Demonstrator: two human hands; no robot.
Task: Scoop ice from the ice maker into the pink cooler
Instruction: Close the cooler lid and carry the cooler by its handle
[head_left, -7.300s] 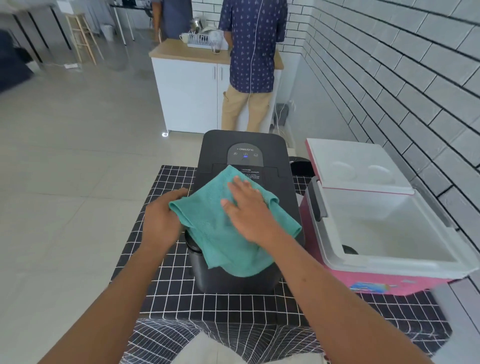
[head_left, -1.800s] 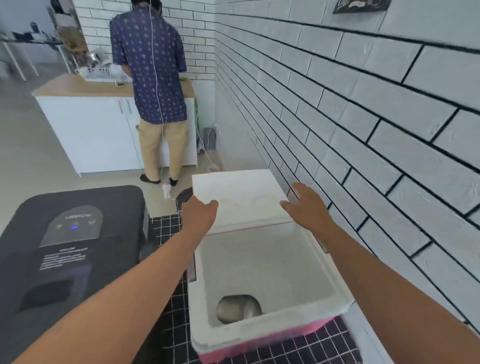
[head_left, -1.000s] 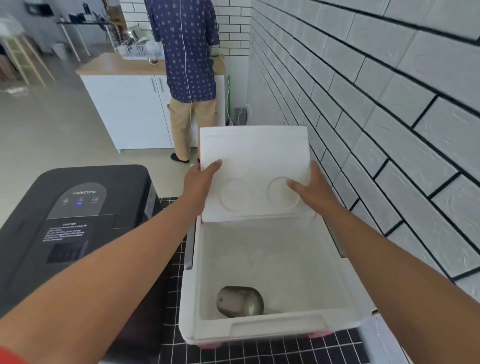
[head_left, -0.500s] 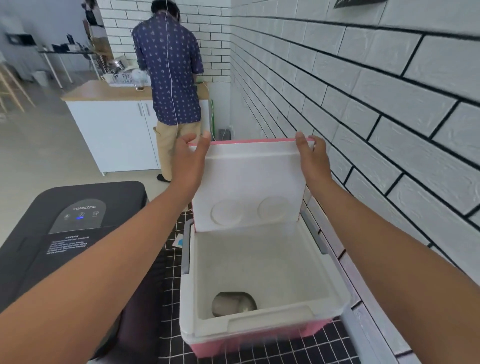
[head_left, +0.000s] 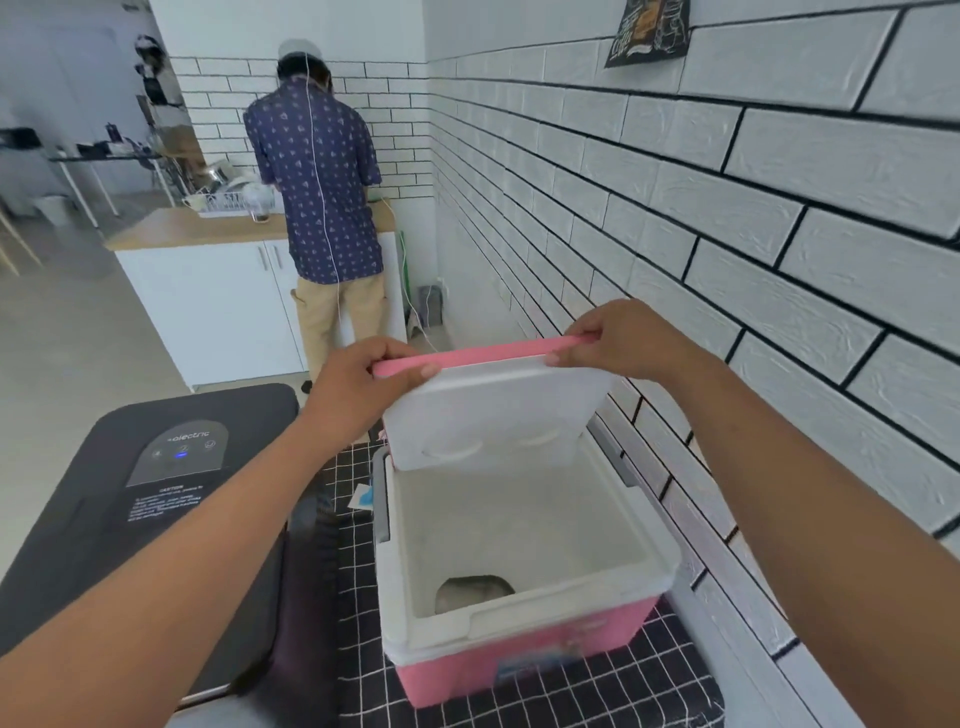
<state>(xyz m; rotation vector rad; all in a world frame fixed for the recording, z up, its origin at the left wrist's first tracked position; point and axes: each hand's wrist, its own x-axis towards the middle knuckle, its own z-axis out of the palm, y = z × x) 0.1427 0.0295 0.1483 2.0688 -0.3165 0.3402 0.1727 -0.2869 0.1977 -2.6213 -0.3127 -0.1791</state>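
Right, head view only, landmark = cooler.
Cooler (head_left: 519, 660): pink body, white liner, sits on the checked cloth (head_left: 597, 686) just beside the brick wall (head_left: 727, 234). Interior looks dry, no ice visible.
Lid (head_left: 493, 410): pink top edge, white underside with two round recesses, hinged at the cooler's far rim, tilted over the opening, roughly half raised.
Left hand (head_left: 358, 384): fingers curled over the lid's left corner, thumb under, clamped on it.
Right hand (head_left: 618, 340): pinching the lid's right corner, same grip.
Why two hands: one per corner keeps the wide lid level on its hinge. I can't tell from this frame if it's going up or down.
Scoop (head_left: 475, 592): metal, lying at the cooler's near inside wall, bowl partly hidden by the rim. Probably stored there. Needs fetching before any scooping.
Ice maker (head_left: 150, 499): black, left of the cooler, top shut, blue light on the panel.
Progress: my read is zero ice moved. Lid has to be fully back first.
Background: person at a counter (head_left: 208, 228) well beyond the cooler, back turned.
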